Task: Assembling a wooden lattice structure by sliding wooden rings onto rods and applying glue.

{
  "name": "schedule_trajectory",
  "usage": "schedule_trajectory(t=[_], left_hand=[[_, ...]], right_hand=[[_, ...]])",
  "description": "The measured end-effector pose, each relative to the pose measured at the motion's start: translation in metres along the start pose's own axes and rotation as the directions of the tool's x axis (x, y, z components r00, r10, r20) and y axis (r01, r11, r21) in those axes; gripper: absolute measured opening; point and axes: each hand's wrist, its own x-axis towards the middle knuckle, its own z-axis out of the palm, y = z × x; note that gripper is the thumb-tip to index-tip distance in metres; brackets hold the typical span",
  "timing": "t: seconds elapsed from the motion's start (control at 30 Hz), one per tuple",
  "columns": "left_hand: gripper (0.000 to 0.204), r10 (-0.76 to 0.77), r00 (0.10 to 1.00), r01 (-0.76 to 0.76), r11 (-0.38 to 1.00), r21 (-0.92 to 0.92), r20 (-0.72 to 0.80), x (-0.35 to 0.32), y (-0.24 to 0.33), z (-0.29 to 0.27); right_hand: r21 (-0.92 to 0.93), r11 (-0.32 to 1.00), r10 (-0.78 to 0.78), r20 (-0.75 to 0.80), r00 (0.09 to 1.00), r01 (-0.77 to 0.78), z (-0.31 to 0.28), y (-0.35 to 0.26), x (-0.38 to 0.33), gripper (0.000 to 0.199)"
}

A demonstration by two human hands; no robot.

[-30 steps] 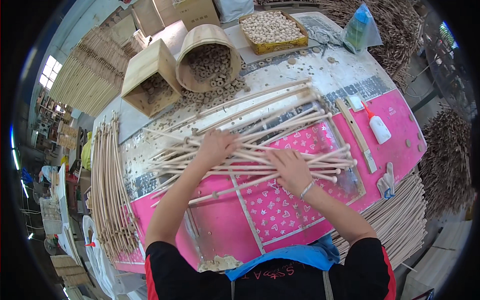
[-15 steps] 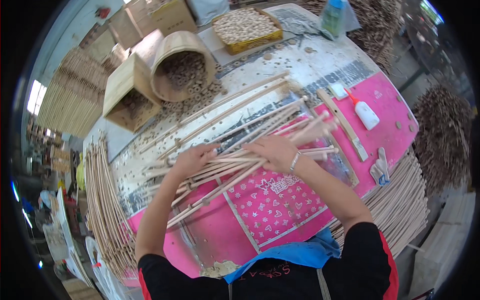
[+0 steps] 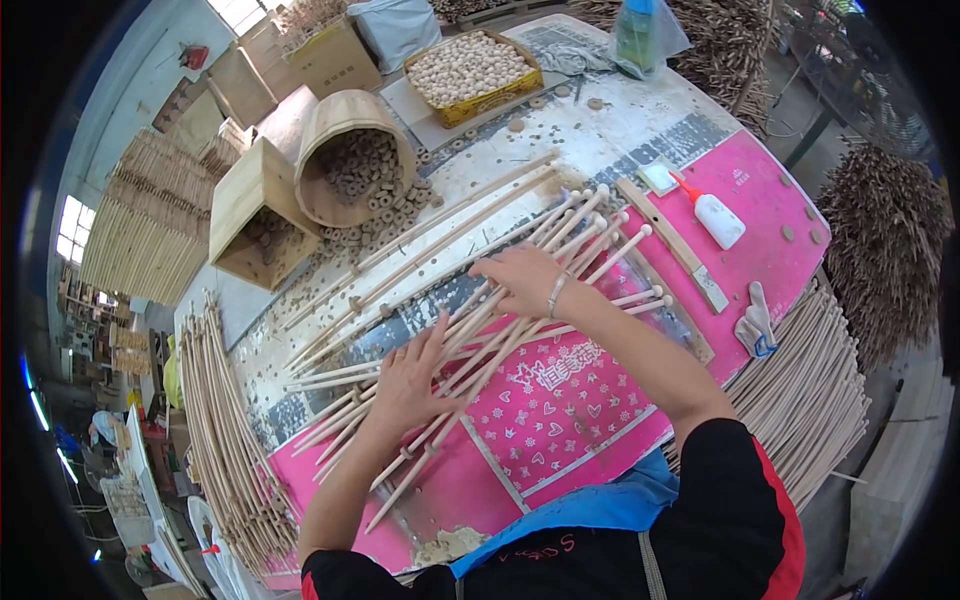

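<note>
A loose bundle of pale wooden sticks (image 3: 497,345), with round balls at the far right ends and small rings near the near left ends, lies slantwise before me. My left hand (image 3: 405,385) rests over its lower part, fingers stretched and thumb apart. Farther up, my right hand (image 3: 525,283) curls its fingers over several of the sticks; its fingertips are partly hidden among them. Under the bundle is a pink patterned sheet (image 3: 550,430). Beyond it, a few more sticks (image 3: 450,240) lie along the worn table surface.
A wooden bucket (image 3: 345,115) on its side spills wooden rings (image 3: 365,225) beside a wooden box (image 3: 255,200). Behind stands a yellow basket (image 3: 480,108) of balls. At right are a glue bottle (image 3: 718,220), a wooden bar (image 3: 672,240) and a glove (image 3: 757,322). Stick stacks (image 3: 225,430) flank the table.
My left hand has come nearer me and spread its fingers. My right hand has shifted slightly up and left. The sticks now lie more steeply slanted, their ball ends bunched together.
</note>
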Motion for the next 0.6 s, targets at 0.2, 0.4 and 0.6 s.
schedule_trajectory(t=[0.2, 0.4, 0.6], left_hand=[[0.116, -0.017, 0.999, 0.017, 0.999, 0.03, -0.027, -0.003, -0.015, 0.005], [0.095, 0.055, 0.992, -0.054, 0.998, -0.008, 0.115, 0.004, -0.018, 0.003], [0.085, 0.089, 0.987, -0.076, 0.992, -0.098, 0.137, -0.017, 0.011, 0.018]], right_hand=[[-0.028, 0.994, -0.111, -0.438, 0.892, 0.11, 0.034, -0.029, -0.056, 0.051], [-0.121, 0.993, -0.021, -0.235, 0.972, -0.008, 0.034, -0.031, -0.08, 0.062], [-0.073, 0.996, -0.063, -0.189, 0.98, 0.05, 0.028, -0.042, -0.135, 0.079]])
